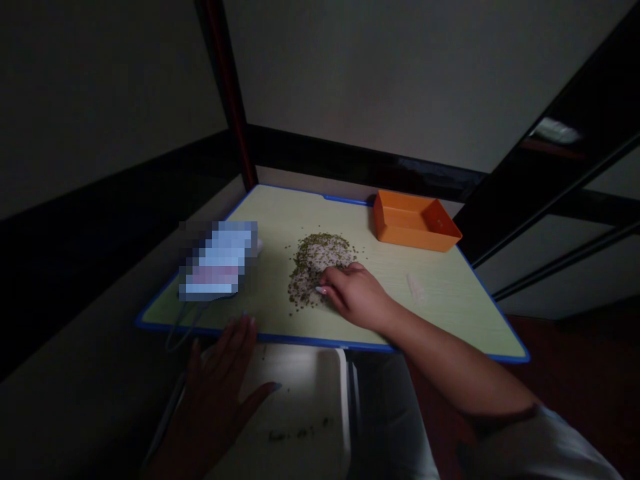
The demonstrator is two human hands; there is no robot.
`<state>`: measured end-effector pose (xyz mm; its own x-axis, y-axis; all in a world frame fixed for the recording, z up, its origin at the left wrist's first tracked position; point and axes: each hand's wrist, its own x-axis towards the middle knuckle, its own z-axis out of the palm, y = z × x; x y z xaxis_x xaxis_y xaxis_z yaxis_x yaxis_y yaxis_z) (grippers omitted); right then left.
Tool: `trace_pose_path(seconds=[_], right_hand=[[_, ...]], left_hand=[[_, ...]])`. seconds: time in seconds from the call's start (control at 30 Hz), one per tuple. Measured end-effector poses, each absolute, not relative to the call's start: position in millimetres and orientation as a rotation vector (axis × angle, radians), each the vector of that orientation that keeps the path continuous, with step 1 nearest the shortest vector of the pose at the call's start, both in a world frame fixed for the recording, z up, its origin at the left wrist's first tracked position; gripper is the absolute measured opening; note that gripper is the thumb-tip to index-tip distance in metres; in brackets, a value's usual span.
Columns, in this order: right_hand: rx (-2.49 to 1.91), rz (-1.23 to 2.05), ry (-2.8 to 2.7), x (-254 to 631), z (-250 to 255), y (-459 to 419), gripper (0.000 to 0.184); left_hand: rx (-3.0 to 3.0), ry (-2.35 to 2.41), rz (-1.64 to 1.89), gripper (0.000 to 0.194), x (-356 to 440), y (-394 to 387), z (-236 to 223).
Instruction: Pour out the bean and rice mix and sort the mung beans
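A heap of small green beans mixed with pale, rice-like grains [323, 257] lies mid-table, with loose bits scattered round its edge. At the heap's near right side is my right hand [355, 293], its fingers curled and pinched together among the grains. Whatever is between those fingertips is hidden. Palm down, my left hand [223, 373] is spread at the table's near edge, above a white tray [300, 400]. A few dark specks and a cluster of dark bits lie in this tray. My left fingers hold nothing.
The pale yellow-green tabletop [280, 207] has a blue rim. An orange box [415, 223] stands at the back right. Left of the heap is a phone-like device with a blurred screen [220, 260], a cable hanging below it. Walls close in behind and to the left.
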<state>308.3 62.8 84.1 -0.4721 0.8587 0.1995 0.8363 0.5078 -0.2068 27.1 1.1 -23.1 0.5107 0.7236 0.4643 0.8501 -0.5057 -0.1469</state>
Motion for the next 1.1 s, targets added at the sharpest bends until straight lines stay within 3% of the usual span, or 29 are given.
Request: trace_pose_path(seconds=[1.1], right_hand=[[-1.301,-0.057,-2.584,284,76,68,0.028]], left_hand=[[-2.495,-1.505,-0.579,0.089,33,0,-26]])
